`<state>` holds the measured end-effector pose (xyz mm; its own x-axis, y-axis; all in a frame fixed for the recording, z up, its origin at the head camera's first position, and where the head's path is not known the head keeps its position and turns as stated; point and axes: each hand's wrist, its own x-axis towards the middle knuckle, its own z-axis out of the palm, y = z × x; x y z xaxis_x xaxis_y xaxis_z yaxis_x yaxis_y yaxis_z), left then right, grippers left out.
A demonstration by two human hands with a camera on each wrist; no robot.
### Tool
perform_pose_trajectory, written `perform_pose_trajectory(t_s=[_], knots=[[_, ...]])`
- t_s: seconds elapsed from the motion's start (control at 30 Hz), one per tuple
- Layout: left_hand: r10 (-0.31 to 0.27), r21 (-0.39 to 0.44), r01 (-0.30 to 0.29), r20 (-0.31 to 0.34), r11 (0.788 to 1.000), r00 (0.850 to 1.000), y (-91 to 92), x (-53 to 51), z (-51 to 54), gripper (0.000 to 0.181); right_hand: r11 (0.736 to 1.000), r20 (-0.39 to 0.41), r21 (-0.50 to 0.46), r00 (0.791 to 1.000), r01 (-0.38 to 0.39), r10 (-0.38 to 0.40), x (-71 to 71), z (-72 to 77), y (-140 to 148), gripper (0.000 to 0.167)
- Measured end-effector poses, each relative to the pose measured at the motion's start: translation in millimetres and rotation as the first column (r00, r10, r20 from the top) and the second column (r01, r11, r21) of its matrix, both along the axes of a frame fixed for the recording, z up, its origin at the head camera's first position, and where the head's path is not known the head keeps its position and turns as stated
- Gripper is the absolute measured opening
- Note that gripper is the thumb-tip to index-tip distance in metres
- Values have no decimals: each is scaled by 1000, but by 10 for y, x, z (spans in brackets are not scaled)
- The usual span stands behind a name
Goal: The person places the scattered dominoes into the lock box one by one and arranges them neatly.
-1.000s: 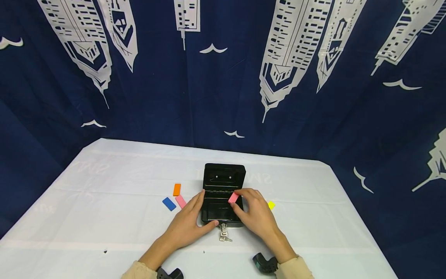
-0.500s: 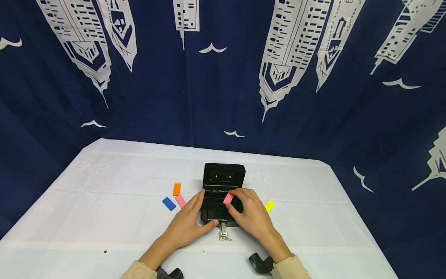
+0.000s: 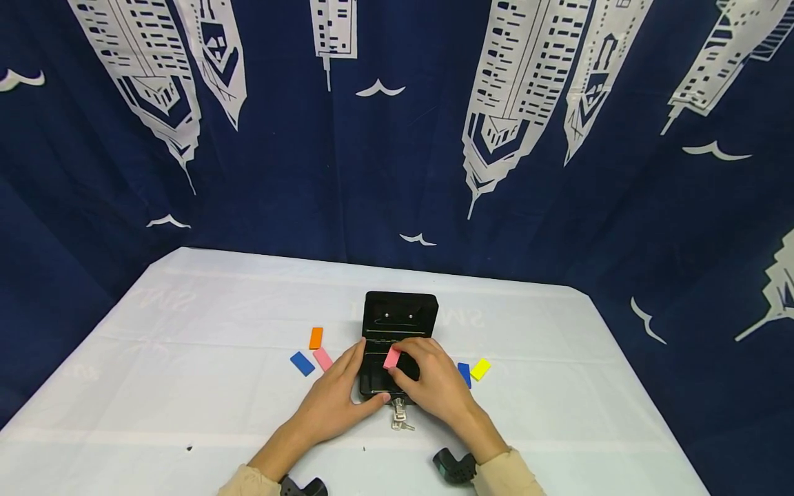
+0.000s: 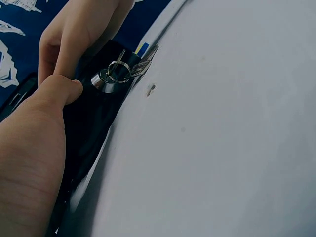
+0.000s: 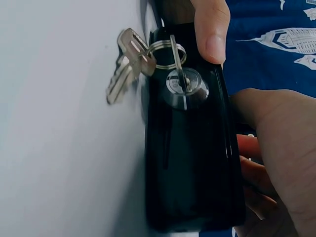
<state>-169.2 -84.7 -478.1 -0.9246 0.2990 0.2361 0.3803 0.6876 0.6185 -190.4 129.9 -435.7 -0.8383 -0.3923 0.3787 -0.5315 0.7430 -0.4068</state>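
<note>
A black cash box point(image 3: 400, 303) stands on the table with its lid raised. My left hand point(image 3: 331, 403) lies along its left side with fingers extended, and the thumb touches the front rim. Between the thumb and fingers of my right hand point(image 3: 437, 386) I pinch a small pink block point(image 3: 391, 357) over the box's interior. The right hand hides part of that interior. A key sits in the front lock point(image 5: 185, 91), and a second key point(image 5: 126, 69) hangs from the ring, seen in the right wrist view.
Left of the box lie an orange block point(image 3: 316, 337), a blue block point(image 3: 302, 364) and another pink block point(image 3: 322, 359). To its right are a blue block point(image 3: 464, 374) and a yellow block point(image 3: 480, 369). A navy curtain point(image 3: 279, 172) hangs behind the white table point(image 3: 186, 393).
My right hand has moved left across the box with the pink block, uncovering the blue and yellow blocks on the right. The left hand and the box have stayed in place.
</note>
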Motion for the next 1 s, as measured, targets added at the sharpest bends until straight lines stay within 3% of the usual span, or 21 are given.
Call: perform_pose_trajectory(t_s=[0.6,1.0], knots=[[-2,-32,3,33,999,999,6,0,-25,106,992,104,73,990,-101,93,-34,-2,-148,38],[5,-26,-4,21,1000,1000,-7,-6,-19,107,981,207,106,969,-161,136,-116,48,-224,34]])
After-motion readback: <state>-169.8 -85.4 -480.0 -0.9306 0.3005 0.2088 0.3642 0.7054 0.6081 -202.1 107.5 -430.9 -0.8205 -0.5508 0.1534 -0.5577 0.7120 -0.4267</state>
